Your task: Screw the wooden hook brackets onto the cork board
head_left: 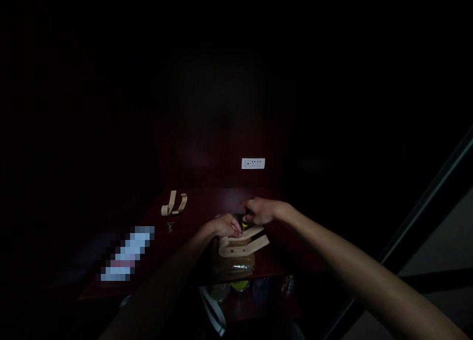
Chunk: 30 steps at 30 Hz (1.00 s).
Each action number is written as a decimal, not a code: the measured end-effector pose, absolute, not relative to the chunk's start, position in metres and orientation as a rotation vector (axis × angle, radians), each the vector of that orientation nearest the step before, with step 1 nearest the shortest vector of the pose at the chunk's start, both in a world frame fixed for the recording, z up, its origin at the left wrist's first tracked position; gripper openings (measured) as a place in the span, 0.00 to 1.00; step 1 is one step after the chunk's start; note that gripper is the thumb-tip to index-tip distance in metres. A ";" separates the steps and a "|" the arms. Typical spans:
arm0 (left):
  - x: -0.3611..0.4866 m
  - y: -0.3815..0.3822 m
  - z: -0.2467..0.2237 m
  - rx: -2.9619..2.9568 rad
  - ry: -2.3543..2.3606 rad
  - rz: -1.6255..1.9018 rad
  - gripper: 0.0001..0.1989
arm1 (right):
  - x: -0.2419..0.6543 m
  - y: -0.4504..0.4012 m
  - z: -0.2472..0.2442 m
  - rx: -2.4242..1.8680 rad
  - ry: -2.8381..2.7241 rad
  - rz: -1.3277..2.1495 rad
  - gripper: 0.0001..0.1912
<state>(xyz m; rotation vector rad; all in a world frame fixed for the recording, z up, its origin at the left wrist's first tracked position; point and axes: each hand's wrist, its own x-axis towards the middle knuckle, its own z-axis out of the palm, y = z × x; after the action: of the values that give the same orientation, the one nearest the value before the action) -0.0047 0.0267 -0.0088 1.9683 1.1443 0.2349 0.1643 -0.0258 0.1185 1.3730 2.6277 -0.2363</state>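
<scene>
Probably screwing into wood [254,230] near the table's [201,207] front edge, gripping a screwdriver [244,225] in right hand [260,210], pinching with left hand [226,225], needing straight pressure next.

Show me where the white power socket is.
In the head view, the white power socket is just right of centre on the upright dark red surface, beyond the right hand.

A dark red table [207,203] carries two curved wooden pieces [172,202] toward the far left, small thin bits [170,227] just nearer, a blurred pale oblong [129,254], and a shiny package [233,268] by the near edge.
</scene>
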 end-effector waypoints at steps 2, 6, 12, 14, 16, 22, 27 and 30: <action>-0.005 0.027 -0.009 1.972 1.146 0.235 0.18 | 0.162 -0.027 0.120 1.383 2.565 -0.283 0.16; -0.005 0.026 -0.008 1.983 1.142 0.242 0.18 | 0.157 -0.029 0.124 1.433 2.494 -0.329 0.18; -0.006 0.024 -0.006 2.002 1.109 0.242 0.17 | 0.155 -0.032 0.127 1.464 2.533 -0.331 0.28; -0.006 0.024 -0.006 1.994 1.115 0.253 0.17 | 0.155 -0.032 0.127 1.444 2.549 -0.310 0.25; -0.006 0.024 -0.007 1.978 1.117 0.257 0.16 | 0.155 -0.030 0.127 1.409 2.565 -0.324 0.21; -0.005 0.025 -0.007 1.947 1.113 0.247 0.17 | 0.155 -0.024 0.126 1.358 2.559 -0.458 0.14; -0.005 0.023 -0.003 1.940 1.085 0.233 0.15 | 0.156 -0.021 0.124 1.353 2.581 -0.461 0.15; -0.006 0.023 -0.003 1.958 1.080 0.240 0.15 | 0.159 -0.021 0.119 1.365 2.587 -0.477 0.15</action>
<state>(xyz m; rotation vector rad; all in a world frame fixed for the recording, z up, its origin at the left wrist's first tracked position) -0.0055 0.0227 -0.0027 1.9583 1.0795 0.2402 0.1591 -0.0207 0.1192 1.3650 2.5865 -0.4774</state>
